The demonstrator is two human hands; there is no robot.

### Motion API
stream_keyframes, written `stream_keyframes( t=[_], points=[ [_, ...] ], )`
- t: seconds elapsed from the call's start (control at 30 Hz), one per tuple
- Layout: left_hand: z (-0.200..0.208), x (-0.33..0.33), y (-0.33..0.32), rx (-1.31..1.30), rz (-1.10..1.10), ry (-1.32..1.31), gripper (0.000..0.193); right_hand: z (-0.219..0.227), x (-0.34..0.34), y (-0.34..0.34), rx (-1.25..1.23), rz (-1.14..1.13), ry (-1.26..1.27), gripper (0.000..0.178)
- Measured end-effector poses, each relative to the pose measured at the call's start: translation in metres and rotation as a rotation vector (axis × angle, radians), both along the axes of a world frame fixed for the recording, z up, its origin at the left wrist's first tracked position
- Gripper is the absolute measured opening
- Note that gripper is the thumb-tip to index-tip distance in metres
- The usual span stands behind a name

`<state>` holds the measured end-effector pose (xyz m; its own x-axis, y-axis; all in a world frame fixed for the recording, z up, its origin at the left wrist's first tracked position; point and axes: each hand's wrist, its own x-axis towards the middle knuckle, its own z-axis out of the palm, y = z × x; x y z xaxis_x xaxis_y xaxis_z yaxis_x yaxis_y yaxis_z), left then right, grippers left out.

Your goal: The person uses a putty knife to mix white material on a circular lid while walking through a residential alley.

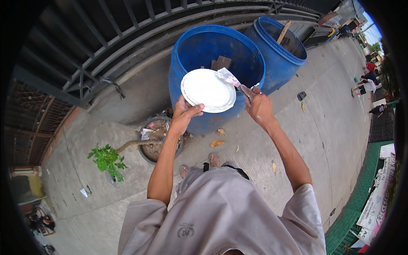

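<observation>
The left hand [183,114] grips the near rim of a white plate [208,90], held tilted above the near edge of an open blue barrel [214,55]. The right hand [257,106] pinches crumpled paper [228,77] at the plate's far rim.

Matt white plate [208,90], glossy blue plastic barrel [199,51], crumpled wrapper [228,76], rough concrete pavement [331,127]

Bright even daylight, soft shadows, sharp centre, fisheye bending and dark rim.
</observation>
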<state>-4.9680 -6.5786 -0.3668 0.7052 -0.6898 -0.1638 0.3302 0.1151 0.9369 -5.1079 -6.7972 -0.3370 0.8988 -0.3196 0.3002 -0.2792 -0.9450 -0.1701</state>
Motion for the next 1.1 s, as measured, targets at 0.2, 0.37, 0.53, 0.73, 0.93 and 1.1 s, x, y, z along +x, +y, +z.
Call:
stream_keyframes(
  t=[0.2,0.37,0.53,0.73,0.93,1.1],
  points=[
    [-0.026,0.002,-0.002,-0.09,0.138,0.084,0.032,0.013,0.01,-0.044,0.411,-0.099,-0.277,0.029],
    [-0.031,0.002,-0.01,-0.116,0.227,0.153,0.027,0.008,-0.009,-0.1,1.357,-0.28,-0.286,0.024],
    [-0.035,-0.001,-0.01,-0.095,0.255,0.131,0.018,-0.017,-0.057,-0.13,1.528,-0.575,-0.101,0.021],
    [-0.037,-0.004,-0.012,-0.187,0.223,0.179,0.013,-0.009,-0.091,-0.111,0.452,-0.476,-0.15,0.02],
    [-0.038,-0.006,-0.008,-0.346,0.2,0.25,0.031,-0.002,-0.073,-0.059,-0.11,-0.06,0.178,0.032],
    [-0.039,-0.011,-0.01,-0.357,0.249,0.324,0.037,-0.01,-0.061,-0.105,-0.096,-0.252,-0.06,0.029]
  ],
)
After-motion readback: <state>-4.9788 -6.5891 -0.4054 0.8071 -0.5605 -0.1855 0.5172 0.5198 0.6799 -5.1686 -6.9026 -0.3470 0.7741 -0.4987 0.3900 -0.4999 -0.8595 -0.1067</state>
